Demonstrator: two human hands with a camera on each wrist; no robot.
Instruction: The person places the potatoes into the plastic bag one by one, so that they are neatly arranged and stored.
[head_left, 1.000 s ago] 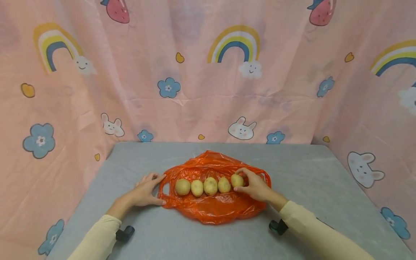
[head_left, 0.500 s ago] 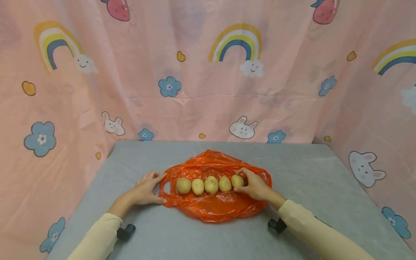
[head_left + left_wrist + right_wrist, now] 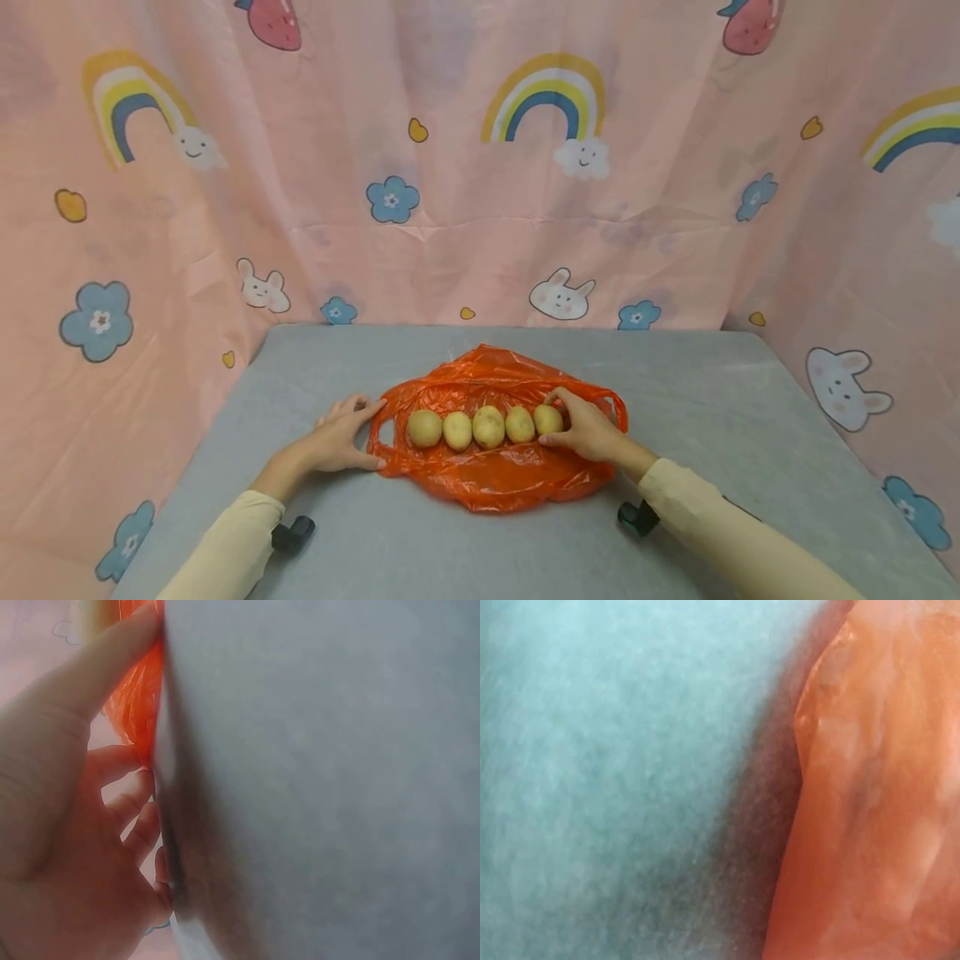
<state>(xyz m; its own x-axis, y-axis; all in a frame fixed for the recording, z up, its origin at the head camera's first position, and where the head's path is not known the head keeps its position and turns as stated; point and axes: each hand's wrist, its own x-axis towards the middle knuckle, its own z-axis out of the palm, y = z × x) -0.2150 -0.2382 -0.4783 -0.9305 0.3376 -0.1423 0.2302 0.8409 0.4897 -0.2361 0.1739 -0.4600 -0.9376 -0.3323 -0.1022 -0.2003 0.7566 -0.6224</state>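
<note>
Several potatoes (image 3: 489, 427) lie in a row on a red plastic bag (image 3: 502, 487) spread flat on the table. My right hand (image 3: 588, 429) reaches over the bag's right handle, thumb and fingers around the rightmost potato (image 3: 548, 419). At the bag's left handle, my left hand (image 3: 337, 442) rests with thumb and index finger spread apart, their tips at the bag's edge. The left wrist view shows the thumb and index fingertips touching the bag (image 3: 139, 697), the other fingers loosely bent. Only the bag (image 3: 877, 795) and tabletop show in the right wrist view; the right hand is out of sight there.
A grey tabletop (image 3: 375, 542) extends around the bag. Behind and at both sides hangs a pink curtain (image 3: 465, 250) printed with rainbows, rabbits and flowers. Dark wrist devices (image 3: 292, 534) sit below both sleeves.
</note>
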